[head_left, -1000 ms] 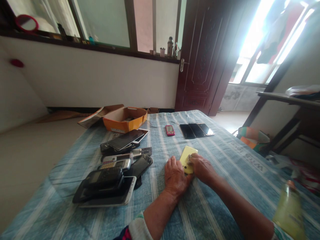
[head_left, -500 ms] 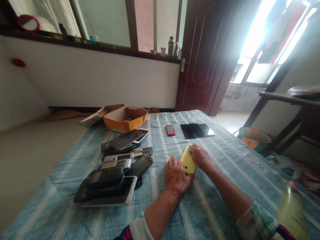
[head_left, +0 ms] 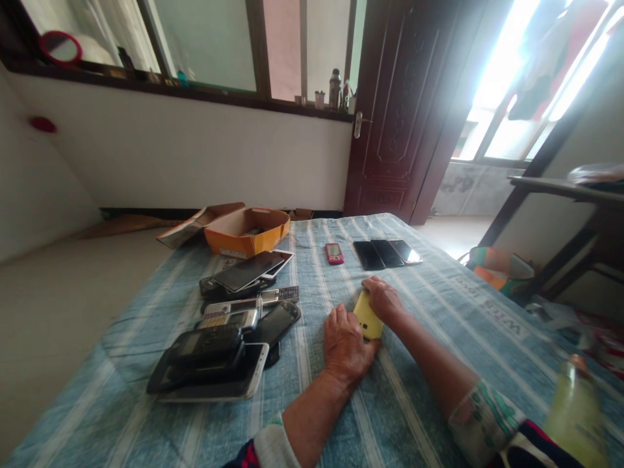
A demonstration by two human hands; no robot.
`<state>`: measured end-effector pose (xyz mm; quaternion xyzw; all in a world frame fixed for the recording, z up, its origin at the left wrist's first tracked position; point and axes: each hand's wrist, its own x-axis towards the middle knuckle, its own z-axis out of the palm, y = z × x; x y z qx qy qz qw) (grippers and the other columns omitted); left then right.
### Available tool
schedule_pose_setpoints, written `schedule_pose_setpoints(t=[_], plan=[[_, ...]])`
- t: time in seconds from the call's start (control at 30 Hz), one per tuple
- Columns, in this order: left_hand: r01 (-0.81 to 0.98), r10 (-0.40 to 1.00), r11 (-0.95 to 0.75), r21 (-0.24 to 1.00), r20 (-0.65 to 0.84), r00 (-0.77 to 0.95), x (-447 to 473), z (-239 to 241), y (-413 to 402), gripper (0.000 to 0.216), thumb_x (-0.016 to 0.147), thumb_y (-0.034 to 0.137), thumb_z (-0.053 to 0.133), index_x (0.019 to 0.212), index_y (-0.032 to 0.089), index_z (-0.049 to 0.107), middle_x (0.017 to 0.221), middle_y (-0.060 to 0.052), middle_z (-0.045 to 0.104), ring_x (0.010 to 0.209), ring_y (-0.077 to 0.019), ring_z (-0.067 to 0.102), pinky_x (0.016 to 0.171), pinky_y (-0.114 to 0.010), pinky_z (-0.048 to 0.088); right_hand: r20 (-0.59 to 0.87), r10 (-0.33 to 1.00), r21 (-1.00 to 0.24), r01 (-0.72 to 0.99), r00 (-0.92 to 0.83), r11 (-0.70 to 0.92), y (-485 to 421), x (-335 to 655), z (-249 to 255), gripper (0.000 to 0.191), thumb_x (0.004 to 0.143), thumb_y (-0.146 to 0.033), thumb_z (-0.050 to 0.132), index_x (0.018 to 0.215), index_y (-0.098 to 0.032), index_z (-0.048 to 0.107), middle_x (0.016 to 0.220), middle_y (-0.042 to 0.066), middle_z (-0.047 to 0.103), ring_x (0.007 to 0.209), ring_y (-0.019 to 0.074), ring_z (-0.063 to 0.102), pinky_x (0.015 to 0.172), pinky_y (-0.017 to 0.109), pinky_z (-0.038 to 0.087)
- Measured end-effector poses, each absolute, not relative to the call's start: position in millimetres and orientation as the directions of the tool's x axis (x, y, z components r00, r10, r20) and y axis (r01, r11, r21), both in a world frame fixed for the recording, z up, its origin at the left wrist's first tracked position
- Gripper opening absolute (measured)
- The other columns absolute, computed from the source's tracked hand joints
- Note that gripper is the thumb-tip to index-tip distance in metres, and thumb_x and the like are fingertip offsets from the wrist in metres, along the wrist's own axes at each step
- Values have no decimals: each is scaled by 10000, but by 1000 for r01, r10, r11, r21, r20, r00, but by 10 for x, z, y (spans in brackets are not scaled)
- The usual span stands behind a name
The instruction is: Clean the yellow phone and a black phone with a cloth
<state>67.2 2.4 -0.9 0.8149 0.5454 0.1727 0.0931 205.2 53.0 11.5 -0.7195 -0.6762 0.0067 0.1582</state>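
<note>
Nearest, at the right, a bottle of yellowish liquid [head_left: 575,413] stands close by the patterned right cuff [head_left: 482,416]. Farther in, on the striped cloth [head_left: 214,442], the left hand [head_left: 344,344] has its fingers drawn together at the left edge of the yellow phone [head_left: 369,321] and its thumb by the near end, gripping it in place. The phone lies flat, back up, between the two hands, in the middle of the scene.

The change is in the right hand [head_left: 383,300]: a second ago its fingers were on the middle of the yellow back; now they are curled over the far right corner, with more of the near part bare. The left hand keeps its place, so I judge this one stroke along the phone — the left steadies, the right works. Whether anything is pinched under the right fingers is hidden; I cannot tell.

To the left, well apart from the hands, a loose pile of phones [head_left: 209,348] lies undisturbed. Farther on lies a pink phone [head_left: 334,253], and right of it a row of three dark phones [head_left: 387,254], side by side. Far left of these sits an open orange box [head_left: 246,244]; beyond everything stands a dark red door [head_left: 400,117].
</note>
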Motion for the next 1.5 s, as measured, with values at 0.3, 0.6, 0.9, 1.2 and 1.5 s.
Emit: schedule_pose_setpoints(t=[0.3, 0.6, 0.9, 1.2, 1.5], plan=[[839, 915, -402, 368, 204, 348, 675, -35, 25, 549, 707, 457, 678, 1103, 89, 588, 1326, -197, 502, 1271, -356, 428, 1090, -431, 322, 188, 961, -249, 936, -204, 248, 488, 1943, 70, 245, 791, -80, 480, 866, -182, 690, 952, 47, 641, 903, 160, 548, 740, 227, 363], [843, 920, -390, 371, 196, 340, 682, -60, 34, 553, 700, 475, 684, 1102, 111, 580, 1340, -180, 490, 1274, -355, 414, 1083, -438, 313, 185, 981, -227, 969, -57, 99, 595, 1935, 92, 292, 779, -34, 437, 885, -158, 679, 956, 80, 629, 955, 185, 529, 770, 250, 361], [838, 919, -392, 380, 193, 343, 681, -44, 24, 567, 707, 451, 683, 1115, 71, 576, 1348, -215, 478, 1281, -358, 410, 1094, -434, 307, 193, 974, -278, 946, -116, 168, 529, 2009, 37, 250, 822, -76, 458, 889, -179, 676, 955, 47, 629, 932, 155, 531, 761, 226, 350], [841, 917, -396, 369, 209, 340, 676, -49, 36, 540, 681, 468, 701, 1063, 100, 597, 1306, -188, 510, 1237, -345, 441, 1060, -423, 340, 206, 970, -308, 949, 127, -59, 686, 2154, 36, 317, 828, -66, 408, 951, -193, 671, 976, 43, 641, 889, 158, 558, 717, 239, 340], [832, 913, -404, 381, 219, 344, 675, -46, 27, 512, 679, 450, 689, 1037, 94, 600, 1284, -187, 516, 1206, -340, 458, 1028, -408, 357, 263, 947, -330, 940, 184, -91, 335, 2321, -99, 306, 864, -80, 393, 979, -189, 655, 1019, 55, 638, 906, 165, 556, 749, 237, 352]])
